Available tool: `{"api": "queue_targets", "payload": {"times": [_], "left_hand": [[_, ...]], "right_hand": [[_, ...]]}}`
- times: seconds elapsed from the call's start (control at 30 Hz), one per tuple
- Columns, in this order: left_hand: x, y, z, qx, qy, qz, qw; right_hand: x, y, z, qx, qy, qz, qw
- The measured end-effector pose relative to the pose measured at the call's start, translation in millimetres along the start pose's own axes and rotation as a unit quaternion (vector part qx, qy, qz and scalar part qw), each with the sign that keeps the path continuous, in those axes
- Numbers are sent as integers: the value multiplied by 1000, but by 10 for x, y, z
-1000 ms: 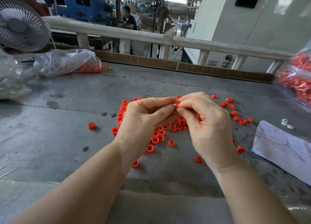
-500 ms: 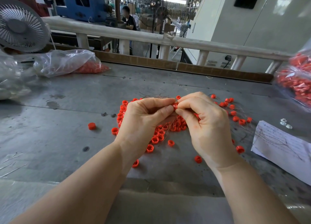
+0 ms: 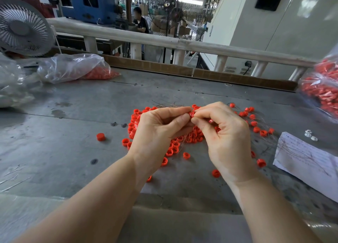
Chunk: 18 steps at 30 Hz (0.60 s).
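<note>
Right now the left hand point(image 3: 155, 131) and right hand point(image 3: 226, 133) are both pinching one small red cap point(image 3: 192, 114) at frame centre, above the loose pile point(image 3: 174, 147), and it is looking light, stiff, slippery, best gripped by its rim.

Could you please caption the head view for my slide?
Left hand and right hand pinch one red cap above a pile of caps on a table.
</note>
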<state>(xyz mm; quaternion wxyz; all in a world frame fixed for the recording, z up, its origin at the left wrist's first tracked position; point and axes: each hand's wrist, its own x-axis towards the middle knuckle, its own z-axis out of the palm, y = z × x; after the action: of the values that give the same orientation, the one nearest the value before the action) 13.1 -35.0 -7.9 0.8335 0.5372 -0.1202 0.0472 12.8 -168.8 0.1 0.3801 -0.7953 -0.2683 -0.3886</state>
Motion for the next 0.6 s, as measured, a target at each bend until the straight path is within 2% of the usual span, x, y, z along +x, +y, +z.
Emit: {"api": "queue_targets", "payload": {"times": [0.17,0.43,0.6], "left_hand": [[17,18,-21,2,-21,-8,1000],[10,34,-2,-27,-9,-3,1000],[-6,14,10,9,2,17,1000]], "right_hand": [[9,15,-10,6,-9,8,1000],[8,2,-18,-1,-20,10,1000],[8,-5,-3,-24,-12,15,1000]]}}
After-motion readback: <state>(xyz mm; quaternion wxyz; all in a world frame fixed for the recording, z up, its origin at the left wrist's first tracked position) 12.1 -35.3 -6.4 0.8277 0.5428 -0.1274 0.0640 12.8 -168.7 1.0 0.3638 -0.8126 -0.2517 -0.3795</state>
